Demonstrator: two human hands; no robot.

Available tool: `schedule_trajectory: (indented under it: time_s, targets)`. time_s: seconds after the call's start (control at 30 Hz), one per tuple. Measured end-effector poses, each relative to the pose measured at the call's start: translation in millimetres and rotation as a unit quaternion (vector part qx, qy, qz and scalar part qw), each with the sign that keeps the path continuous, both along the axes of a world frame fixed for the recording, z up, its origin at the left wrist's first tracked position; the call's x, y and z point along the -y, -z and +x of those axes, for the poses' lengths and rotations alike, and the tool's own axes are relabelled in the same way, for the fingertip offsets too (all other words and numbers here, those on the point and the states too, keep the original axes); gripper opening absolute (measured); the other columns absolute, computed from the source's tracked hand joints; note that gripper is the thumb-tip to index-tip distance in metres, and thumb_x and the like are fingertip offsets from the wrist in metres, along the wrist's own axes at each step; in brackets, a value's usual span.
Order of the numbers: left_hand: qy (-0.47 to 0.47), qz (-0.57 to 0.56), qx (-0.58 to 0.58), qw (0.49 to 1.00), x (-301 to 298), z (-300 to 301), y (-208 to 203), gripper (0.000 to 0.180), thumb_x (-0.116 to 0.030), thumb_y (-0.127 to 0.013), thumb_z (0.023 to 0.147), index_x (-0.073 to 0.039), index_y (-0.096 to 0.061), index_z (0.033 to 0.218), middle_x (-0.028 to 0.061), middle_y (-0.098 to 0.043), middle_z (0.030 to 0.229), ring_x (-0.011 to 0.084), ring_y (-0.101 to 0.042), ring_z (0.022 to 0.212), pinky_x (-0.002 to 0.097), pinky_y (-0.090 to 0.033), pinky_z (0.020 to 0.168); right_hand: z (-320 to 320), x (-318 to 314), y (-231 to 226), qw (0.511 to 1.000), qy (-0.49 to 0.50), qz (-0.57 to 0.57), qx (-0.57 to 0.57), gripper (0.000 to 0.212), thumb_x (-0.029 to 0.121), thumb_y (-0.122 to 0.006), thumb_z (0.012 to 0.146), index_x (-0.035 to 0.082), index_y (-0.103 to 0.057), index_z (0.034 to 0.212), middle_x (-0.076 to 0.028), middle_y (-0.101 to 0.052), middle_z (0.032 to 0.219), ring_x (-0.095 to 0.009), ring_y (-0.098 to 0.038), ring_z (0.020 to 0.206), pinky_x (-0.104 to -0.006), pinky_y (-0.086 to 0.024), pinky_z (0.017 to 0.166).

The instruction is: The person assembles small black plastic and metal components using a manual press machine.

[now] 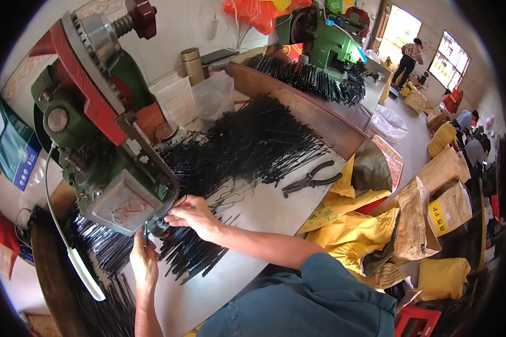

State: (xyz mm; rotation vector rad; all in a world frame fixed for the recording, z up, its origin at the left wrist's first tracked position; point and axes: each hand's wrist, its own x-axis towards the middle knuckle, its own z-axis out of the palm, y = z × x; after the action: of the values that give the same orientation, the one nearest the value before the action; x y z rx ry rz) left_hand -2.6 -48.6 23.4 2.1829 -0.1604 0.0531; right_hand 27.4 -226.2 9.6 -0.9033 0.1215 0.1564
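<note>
At the work point of a green and red bench press (123,202), both my hands are closed in a pinch. My left hand (144,263) comes up from below, its fingertips around something small and dark just under the press head. From the right reaches my right hand (195,218), thumb and fingers together beside the tooling; what they hold is too small to make out. Thin black strips (191,247) lie in a bunch right below my hands. Beyond them spreads a big tangled heap of black strips (253,135). Pliers with dark handles (312,180) rest on the metal tabletop (264,210).
A white lamp (86,275) on a bendy neck hangs left of my left hand. More strips (104,241) lie under the press. Yellow sacks (354,238) crowd the table's right edge. Behind a raised board (320,123) stands another green machine (329,48). Several people are farther off.
</note>
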Motion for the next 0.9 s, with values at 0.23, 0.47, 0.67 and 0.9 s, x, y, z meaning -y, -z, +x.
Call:
schedule_trajectory:
  time_s: [0.23, 0.47, 0.67, 0.9]
  targets:
    - [0.021, -0.067, 0.009, 0.997, 12, 1, -8, 0.031, 0.003, -0.040, 0.081, -0.006, -0.052, 0.108, 0.0018, -0.051, 0.070, 0.0045, -0.041, 0.047, 0.0181, -0.036, 0.042, -2, -11, 2, 0.999, -0.007, -0.011, 0.038, 0.010, 0.002, -0.052, 0.079, -0.003, -0.048, 0.087, -0.013, -0.056, 0.084, -0.020, -0.059, 0.075, -0.0288, -0.051, 0.065]
    - [-0.001, -0.021, 0.052, 0.998, 5, 3, -5, 0.026, 0.006, -0.046, 0.075, -0.003, -0.055, 0.098, 0.0023, -0.052, 0.064, 0.0061, -0.042, 0.052, 0.0195, -0.034, 0.048, -5, -3, 3, 0.999, -0.001, -0.006, 0.039, 0.010, 0.002, -0.052, 0.079, -0.002, -0.047, 0.087, -0.013, -0.056, 0.084, -0.021, -0.059, 0.076, -0.0295, -0.051, 0.068]
    - [-0.002, -0.030, 0.051, 0.998, 12, 10, 0, 0.018, 0.006, -0.053, 0.070, 0.001, -0.056, 0.087, 0.0020, -0.050, 0.062, 0.0067, -0.040, 0.050, 0.0207, -0.033, 0.046, 0, 3, 8, 0.999, 0.030, 0.005, 0.043, 0.013, 0.001, -0.055, 0.076, -0.005, -0.047, 0.085, -0.016, -0.056, 0.083, -0.021, -0.060, 0.070, -0.0276, -0.052, 0.063]
    - [0.027, -0.086, 0.007, 0.996, -9, 8, 7, 0.014, -0.005, -0.046, 0.081, 0.002, -0.056, 0.088, 0.0005, -0.047, 0.057, 0.0030, -0.033, 0.040, 0.0184, -0.025, 0.035, -5, -17, -2, 0.998, -0.004, -0.057, 0.038, 0.007, 0.001, -0.050, 0.077, -0.003, -0.048, 0.083, -0.011, -0.054, 0.079, -0.018, -0.059, 0.067, -0.0266, -0.051, 0.058]
